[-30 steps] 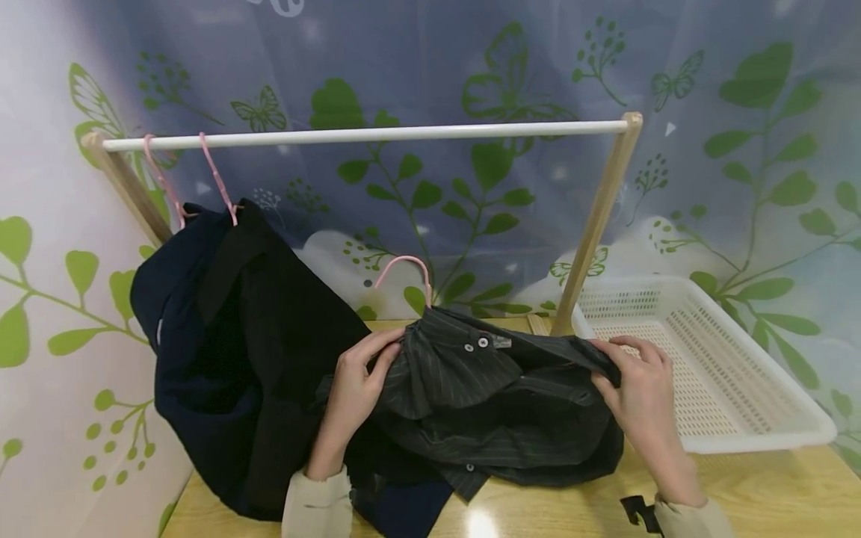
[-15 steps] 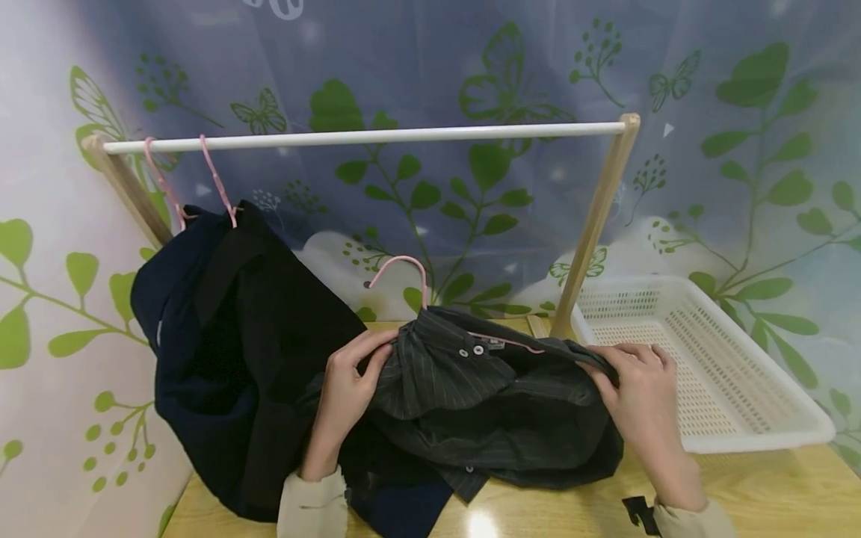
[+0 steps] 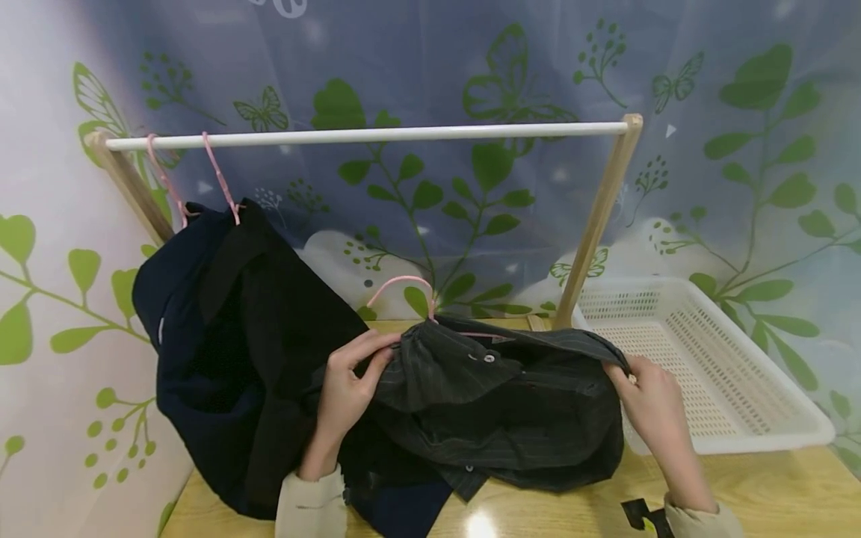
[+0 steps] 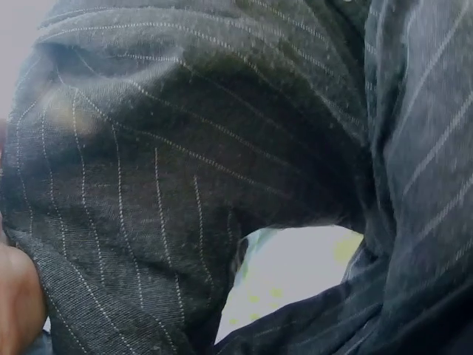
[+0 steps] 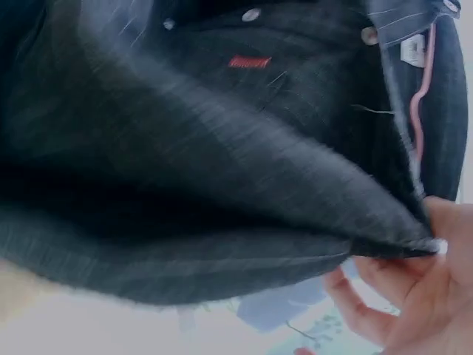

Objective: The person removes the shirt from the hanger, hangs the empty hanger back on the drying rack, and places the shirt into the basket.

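Observation:
A dark grey pinstriped shirt [image 3: 498, 403] with small white buttons lies bunched on the wooden table between both hands. From its top rises the hook of a pink hanger [image 3: 403, 279]; part of the hanger's arm shows inside the shirt in the right wrist view [image 5: 423, 96]. My left hand [image 3: 353, 381] pinches the cloth left of the hook, thumb and fingers on the fabric. At the far right, my right hand [image 3: 652, 400] grips the shirt's edge between thumb and fingers. Striped cloth [image 4: 133, 222] fills most of the left wrist view, hiding most of that hand.
A white rail [image 3: 403, 135] on wooden posts stands behind. Two pink hangers [image 3: 220, 175] on its left end carry dark navy and black garments [image 3: 269, 329]. At the right sits a white plastic basket [image 3: 753, 381]. A small black object [image 3: 642, 515] lies near the right sleeve.
My right hand has shifted slightly right and down, its fingers now tucked under the shirt's edge. The hanger hook has dropped a little and leans further over. The left hand stays nearly in place.

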`<state>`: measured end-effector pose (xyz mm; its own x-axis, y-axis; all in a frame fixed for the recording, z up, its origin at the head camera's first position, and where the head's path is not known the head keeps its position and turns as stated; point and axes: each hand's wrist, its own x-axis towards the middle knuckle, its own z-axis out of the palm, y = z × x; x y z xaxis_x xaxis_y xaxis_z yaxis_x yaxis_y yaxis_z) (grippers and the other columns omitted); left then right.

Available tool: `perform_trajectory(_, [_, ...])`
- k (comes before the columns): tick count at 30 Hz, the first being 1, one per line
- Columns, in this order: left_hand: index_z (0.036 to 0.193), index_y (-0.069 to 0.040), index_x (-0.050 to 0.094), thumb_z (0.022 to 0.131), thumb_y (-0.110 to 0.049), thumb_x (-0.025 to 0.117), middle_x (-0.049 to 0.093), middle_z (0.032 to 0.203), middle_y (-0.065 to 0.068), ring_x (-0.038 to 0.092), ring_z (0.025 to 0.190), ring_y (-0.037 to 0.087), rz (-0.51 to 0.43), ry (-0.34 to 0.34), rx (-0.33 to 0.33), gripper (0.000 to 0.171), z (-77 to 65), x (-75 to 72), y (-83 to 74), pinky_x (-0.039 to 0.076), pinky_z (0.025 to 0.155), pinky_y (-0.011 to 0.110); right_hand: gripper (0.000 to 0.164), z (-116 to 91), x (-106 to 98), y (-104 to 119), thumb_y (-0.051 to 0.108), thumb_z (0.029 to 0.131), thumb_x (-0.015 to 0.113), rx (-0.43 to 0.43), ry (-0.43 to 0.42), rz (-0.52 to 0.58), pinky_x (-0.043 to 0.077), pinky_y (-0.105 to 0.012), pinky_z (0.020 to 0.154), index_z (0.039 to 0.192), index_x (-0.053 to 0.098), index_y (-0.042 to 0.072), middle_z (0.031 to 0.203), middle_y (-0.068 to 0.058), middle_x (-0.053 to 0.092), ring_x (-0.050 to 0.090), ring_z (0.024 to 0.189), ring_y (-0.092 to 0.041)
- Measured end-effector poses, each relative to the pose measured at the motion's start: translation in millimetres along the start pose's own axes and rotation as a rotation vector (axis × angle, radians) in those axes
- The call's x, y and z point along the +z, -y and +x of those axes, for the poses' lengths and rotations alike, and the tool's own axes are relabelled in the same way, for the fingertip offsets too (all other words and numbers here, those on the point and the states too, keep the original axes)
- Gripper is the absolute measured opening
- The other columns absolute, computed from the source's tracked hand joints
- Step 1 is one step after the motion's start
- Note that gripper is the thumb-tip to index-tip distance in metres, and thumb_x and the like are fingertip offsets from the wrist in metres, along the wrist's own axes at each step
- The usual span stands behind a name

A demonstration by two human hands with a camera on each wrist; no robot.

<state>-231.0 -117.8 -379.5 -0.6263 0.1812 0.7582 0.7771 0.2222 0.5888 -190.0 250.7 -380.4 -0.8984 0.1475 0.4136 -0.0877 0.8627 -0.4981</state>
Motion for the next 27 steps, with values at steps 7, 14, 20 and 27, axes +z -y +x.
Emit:
perform_trajectory(7, [0.104, 0.009, 0.064, 0.083, 0.016, 0.054, 0.062, 0.088, 0.016, 0.056, 0.074, 0.016, -0.034, 0.047, -0.005, 0.024, 4.4, -8.9, -18.6, 0.043, 0.065, 0.02, 0.023, -0.1, 10.5, 3.2, 0.021, 0.086, 0.064, -0.213, -0.263, 0.024, 0.029, -0.06, 0.092, 0.097, 0.068, 0.0, 0.091, -0.022, 0.066, 0.056, 0.091, -0.038])
perform_trajectory(14, [0.105, 0.003, 0.066, 0.084, 0.013, 0.056, 0.058, 0.079, 0.008, 0.046, 0.062, 0.013, -0.057, 0.072, 0.035, 0.026, -0.5, -8.6, -1.7, 0.038, 0.056, 0.025, 0.018, -0.5, 12.2, 2.7, 0.016, 0.087, 0.062, -0.158, -0.286, 0.053, 0.037, -0.053, 0.082, 0.087, 0.069, -0.001, 0.08, -0.022, 0.066, 0.059, 0.078, -0.038])
perform_trajectory(20, [0.106, 0.001, 0.067, 0.085, 0.012, 0.055, 0.06, 0.082, 0.008, 0.048, 0.063, 0.014, -0.057, 0.042, 0.021, 0.026, -2.8, -9.7, 6.9, 0.038, 0.056, 0.025, 0.032, 0.3, 2.7, 0.0, 0.031, 0.094, 0.053, 0.057, -0.058, 0.232, 0.045, -0.028, 0.061, 0.102, 0.069, 0.004, 0.079, -0.004, 0.068, 0.058, 0.068, -0.012])
perform_trajectory(27, [0.103, 0.009, 0.065, 0.084, 0.016, 0.052, 0.061, 0.088, 0.016, 0.054, 0.073, 0.01, -0.115, -0.015, -0.025, 0.023, 1.4, -11.4, -6.9, 0.043, 0.064, 0.021, 0.028, 0.6, -4.5, -9.4, 0.018, 0.097, 0.047, 0.123, 0.215, 0.919, 0.045, -0.015, 0.072, 0.086, 0.071, 0.01, 0.077, 0.013, 0.066, 0.06, 0.077, -0.001])
